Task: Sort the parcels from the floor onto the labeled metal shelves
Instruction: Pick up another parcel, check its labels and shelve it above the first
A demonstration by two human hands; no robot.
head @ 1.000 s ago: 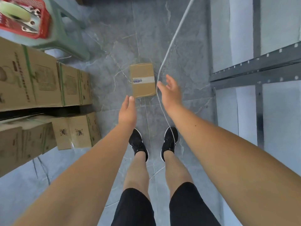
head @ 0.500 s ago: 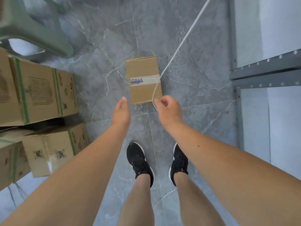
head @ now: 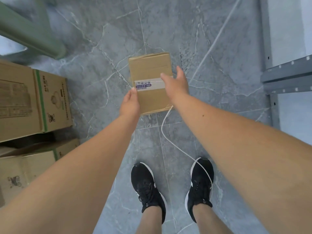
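Observation:
A small brown cardboard parcel [head: 150, 68] with a white taped label lies flat on the grey tile floor ahead of my feet. My left hand [head: 130, 103] rests against its near left edge, fingers straight. Over the parcel's right side my right hand [head: 177, 83] hovers with fingers spread, covering part of the label; I cannot tell whether it touches. Neither hand is closed around the parcel. The grey metal shelf [head: 287, 76] stands at the right edge.
A white cord [head: 170, 141] runs from under the parcel's near right corner across my right shoe [head: 200, 183]. Large printed cartons [head: 33, 98] are stacked at the left, another carton [head: 25, 166] below them. A green stool leg [head: 33, 34] is top left.
I have bent lower and both hands have moved forward onto the parcel. The right hand, curled near the cord before, has opened over the box top.

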